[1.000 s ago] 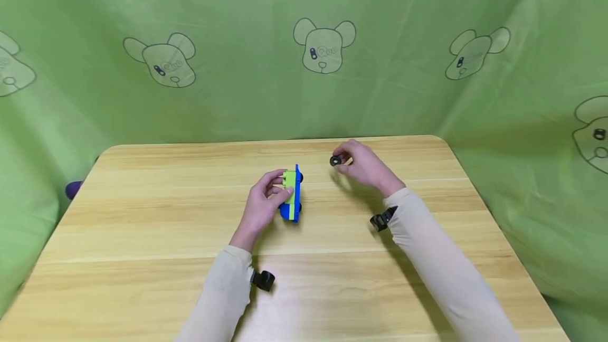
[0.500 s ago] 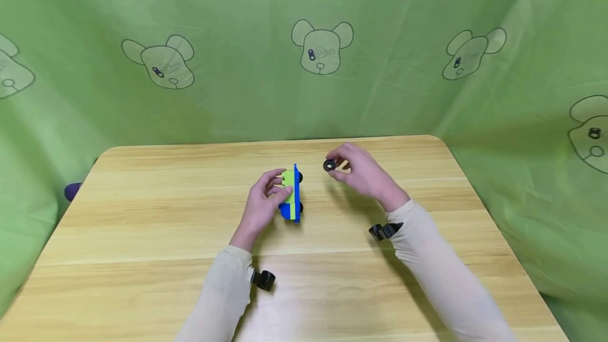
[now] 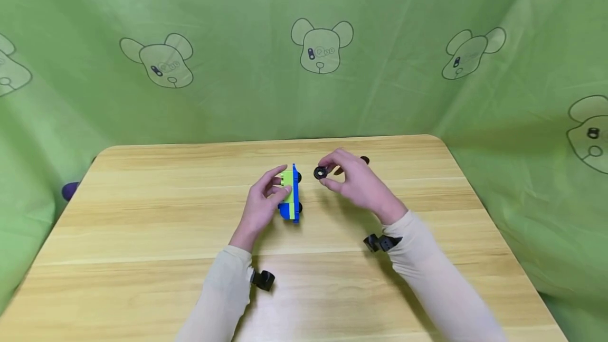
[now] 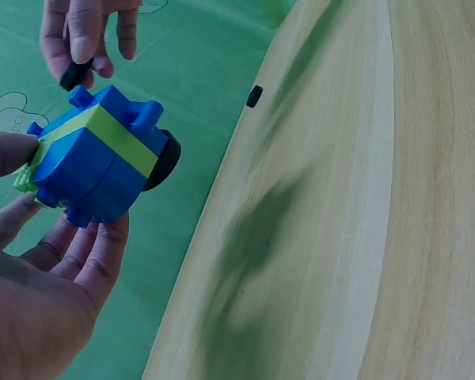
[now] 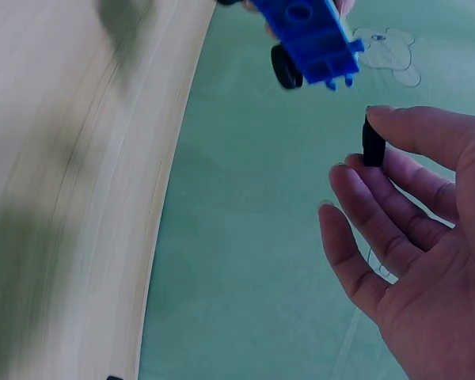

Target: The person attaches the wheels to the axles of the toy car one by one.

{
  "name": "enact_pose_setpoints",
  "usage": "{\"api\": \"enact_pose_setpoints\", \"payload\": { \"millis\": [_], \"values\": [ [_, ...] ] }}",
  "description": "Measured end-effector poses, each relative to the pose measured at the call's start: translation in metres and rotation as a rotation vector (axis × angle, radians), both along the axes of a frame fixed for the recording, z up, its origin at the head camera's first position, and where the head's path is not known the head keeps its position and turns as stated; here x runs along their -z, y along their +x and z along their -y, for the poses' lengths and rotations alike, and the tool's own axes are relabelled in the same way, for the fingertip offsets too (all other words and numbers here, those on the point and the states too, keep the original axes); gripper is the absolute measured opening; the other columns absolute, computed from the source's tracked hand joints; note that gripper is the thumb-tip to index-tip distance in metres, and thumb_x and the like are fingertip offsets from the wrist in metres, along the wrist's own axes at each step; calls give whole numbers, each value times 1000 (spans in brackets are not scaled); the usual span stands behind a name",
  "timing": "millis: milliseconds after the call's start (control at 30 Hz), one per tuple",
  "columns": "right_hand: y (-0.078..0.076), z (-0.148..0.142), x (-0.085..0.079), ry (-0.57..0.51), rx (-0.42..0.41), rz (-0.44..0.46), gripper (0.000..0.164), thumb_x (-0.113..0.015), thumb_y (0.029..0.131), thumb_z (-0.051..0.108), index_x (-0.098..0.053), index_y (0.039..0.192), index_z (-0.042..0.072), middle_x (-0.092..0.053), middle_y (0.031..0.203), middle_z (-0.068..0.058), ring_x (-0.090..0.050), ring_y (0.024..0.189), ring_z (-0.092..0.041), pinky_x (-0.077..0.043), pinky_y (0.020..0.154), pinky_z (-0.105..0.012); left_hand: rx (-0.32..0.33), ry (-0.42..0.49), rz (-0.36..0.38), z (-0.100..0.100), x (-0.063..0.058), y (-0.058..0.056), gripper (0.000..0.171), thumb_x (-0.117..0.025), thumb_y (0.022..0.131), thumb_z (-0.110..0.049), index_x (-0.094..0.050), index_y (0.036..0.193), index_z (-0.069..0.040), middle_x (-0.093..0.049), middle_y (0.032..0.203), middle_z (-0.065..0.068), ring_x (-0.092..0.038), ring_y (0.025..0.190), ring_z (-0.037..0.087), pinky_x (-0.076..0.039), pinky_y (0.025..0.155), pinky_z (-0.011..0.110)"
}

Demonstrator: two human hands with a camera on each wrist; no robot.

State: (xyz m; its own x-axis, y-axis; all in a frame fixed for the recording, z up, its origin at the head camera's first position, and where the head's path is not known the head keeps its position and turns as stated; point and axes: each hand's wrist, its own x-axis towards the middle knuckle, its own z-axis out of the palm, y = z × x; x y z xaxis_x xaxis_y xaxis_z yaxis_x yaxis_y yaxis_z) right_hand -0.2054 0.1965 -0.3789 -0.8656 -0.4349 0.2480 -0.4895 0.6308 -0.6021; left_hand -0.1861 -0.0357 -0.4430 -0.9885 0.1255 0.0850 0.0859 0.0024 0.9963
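My left hand (image 3: pixel 260 202) grips a blue and lime-green toy car (image 3: pixel 288 194), built of blocks, tipped so its blue underside faces right. Black wheels show along that side; one fitted wheel (image 4: pixel 165 161) appears in the left wrist view and a fitted wheel (image 5: pixel 286 66) in the right wrist view. Just right of the car, my right hand (image 3: pixel 358 181) pinches a loose black wheel (image 3: pixel 320 172) between thumb and fingertips, apart from the car. In the right wrist view this pinched wheel (image 5: pixel 373 142) is seen edge-on, with the other fingers spread below it.
Another loose black wheel (image 3: pixel 364 160) lies on the wooden table (image 3: pixel 190 289) behind my right hand, near the far edge. A green curtain (image 3: pixel 237 78) with printed bear heads surrounds the table. A purple object (image 3: pixel 70 190) shows past the left edge.
My right hand has moved left and nearer with the pinched wheel, closer to the car. The wheel on the table behind it has come into view. My left hand stays nearly still.
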Motion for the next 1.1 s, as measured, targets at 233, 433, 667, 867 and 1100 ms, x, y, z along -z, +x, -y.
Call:
{"api": "enact_pose_setpoints", "payload": {
  "millis": [233, 433, 667, 867, 1100],
  "values": [
    [10, 12, -1, -36, -42, -53, 29, -76, 86, 11, -63, 112, 6, -61, 106, -2, -61, 95, -21, -52, 84, -38, -9, -14, -4, 0, 1, 0, 43, -70, 90, -12, -61, 133, -16, -55, 109, 9, -58, 92, 23, -49, 75, 27],
    [15, 24, 1, -60, -79, -110, 30, -76, 86, 8, -63, 112, 5, -61, 106, -3, -61, 94, -21, -53, 84, -37, -7, -13, 2, 0, -1, 1, 41, -70, 91, -12, -62, 131, -17, -55, 110, 10, -58, 90, 22, -49, 72, 28],
    [15, 33, 6, -74, -74, -131, 29, -77, 85, 7, -62, 111, 6, -60, 105, -1, -59, 95, -18, -53, 85, -37, 5, -12, -1, 0, -1, 1, 41, -69, 91, -13, -62, 132, -17, -55, 109, 10, -58, 89, 21, -49, 68, 26],
    [16, 37, 9, -81, -72, -141, 30, -77, 85, 7, -61, 111, 6, -59, 106, 0, -59, 95, -17, -53, 84, -38, 19, -5, -5, 1, -1, 1, 42, -69, 92, -12, -61, 134, -13, -54, 108, 11, -57, 91, 24, -49, 69, 24],
    [15, 41, 14, -104, -83, -173, 30, -77, 84, 5, -61, 110, 5, -59, 105, -1, -60, 92, -18, -54, 83, -35, 18, -18, 0, 1, -2, 1, 43, -69, 92, -11, -60, 134, -13, -57, 108, 11, -58, 90, 23, -50, 70, 25]
  ]
}}
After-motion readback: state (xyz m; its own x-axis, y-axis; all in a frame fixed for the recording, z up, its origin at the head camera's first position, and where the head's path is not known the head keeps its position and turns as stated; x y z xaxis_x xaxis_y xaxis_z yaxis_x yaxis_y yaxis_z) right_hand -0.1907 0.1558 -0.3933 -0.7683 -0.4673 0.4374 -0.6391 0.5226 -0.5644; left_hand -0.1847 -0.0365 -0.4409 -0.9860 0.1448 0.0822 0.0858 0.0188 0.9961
